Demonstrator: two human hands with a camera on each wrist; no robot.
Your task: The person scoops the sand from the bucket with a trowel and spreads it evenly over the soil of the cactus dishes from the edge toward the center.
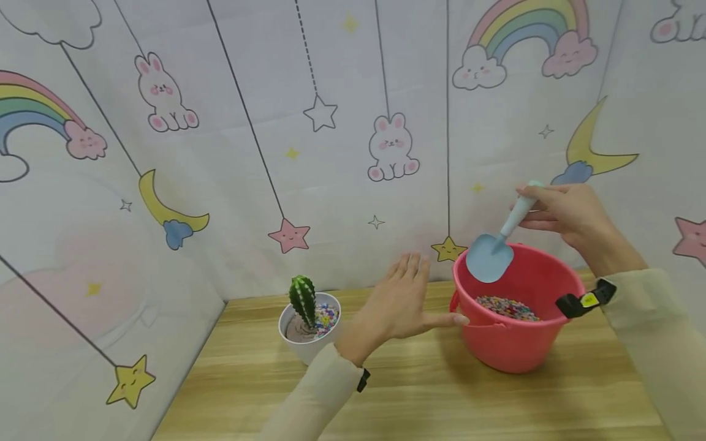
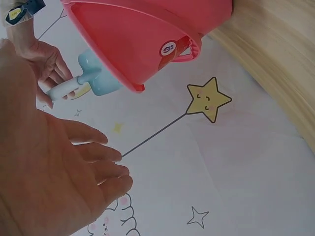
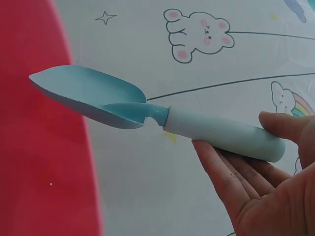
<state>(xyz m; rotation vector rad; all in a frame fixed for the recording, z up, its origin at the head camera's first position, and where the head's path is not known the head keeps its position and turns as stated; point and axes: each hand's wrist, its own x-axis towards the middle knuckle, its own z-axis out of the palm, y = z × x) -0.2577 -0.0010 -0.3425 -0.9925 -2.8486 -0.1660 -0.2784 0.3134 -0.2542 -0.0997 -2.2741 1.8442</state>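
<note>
Trowel (image 1: 491, 256) location: the tool is being held up at the mouth of the red bucket (image 1: 513, 346), its blade slanting downward and overlapping the left part of the rim in the head view. Whether blade and rim are touching cannot be told. Beads (image 1: 507, 308) are lying inside the bucket; none are showing on the visible face of the blade.

Handling: the trowel is appearing light and stiff, probably moulded plastic, and is unlikely to be breaking under ordinary use. Its handle (image 3: 226, 135) is looking smooth and may be slipping if held loosely. The handle is serving as the proper hold point; a hold nearer the blade would be giving firmer control of tilt (a judgement from shape alone).

Grip condition: the right grip (image 1: 576, 214) is pinching the handle near its butt end, thumb on one side and fingers opposing. The left grip (image 1: 394, 306) is holding nothing; its fingers are extending loosely, thumb spreading toward the bucket. Contact between thumb and bucket remains uncertain. Beyond the left wrist, a white pot (image 1: 303, 351) bearing a cactus (image 1: 303, 300) is standing on the wooden bench (image 1: 248, 392).
</note>
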